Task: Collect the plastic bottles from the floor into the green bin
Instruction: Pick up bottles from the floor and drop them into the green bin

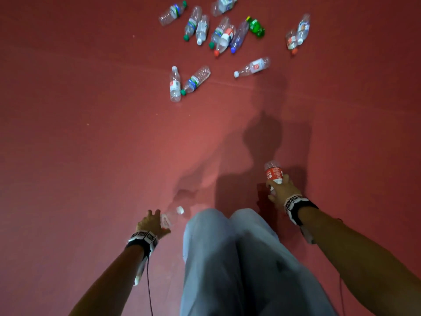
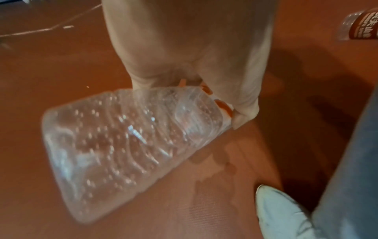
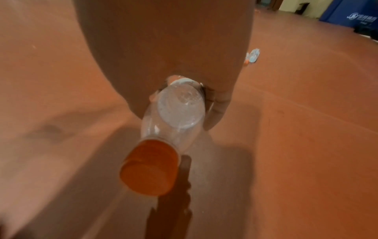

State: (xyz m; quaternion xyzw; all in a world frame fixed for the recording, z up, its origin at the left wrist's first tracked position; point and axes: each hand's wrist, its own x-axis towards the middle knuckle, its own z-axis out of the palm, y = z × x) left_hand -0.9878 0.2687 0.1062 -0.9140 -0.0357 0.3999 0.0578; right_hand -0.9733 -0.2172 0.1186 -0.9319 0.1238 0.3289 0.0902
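Red floor (image 1: 91, 156), seen from head height, looking down past pale trouser legs (image 1: 239, 258). Left hand (image 1: 151, 223) low beside the left leg, fingers wrapped round the labelled middle of a clear bottle with a white cap (image 1: 171, 215); cap end points away from the body toward the right. The left wrist view shows the same bottle (image 2: 122, 145) with its ribbed base toward the camera, fingers (image 2: 243, 110) curled over the orange-and-white label, held clear above the floor; a pale shoe tip (image 2: 278, 215) sits below it to the right. Right hand (image 1: 281, 190) out beside the right leg, fingers closed round a red-labelled bottle (image 1: 273, 172), base end pointing away from the body. In the right wrist view that bottle (image 3: 175, 116) has its orange cap (image 3: 149, 166) nearest the camera, and one fingertip shows past the body on the right. Both wrists wear black bands with white patterned tags. The rest of the bottles lie well ahead on the floor: a loose cluster (image 1: 218, 30) with green, white, red and blue caps, one small green bottle (image 1: 256, 27) among them, a pair (image 1: 298, 34) off to the right, and three (image 1: 193, 82) lying nearer. Green bin not in any view. Dark shadows of body and arms fall on the floor between the legs and the cluster.
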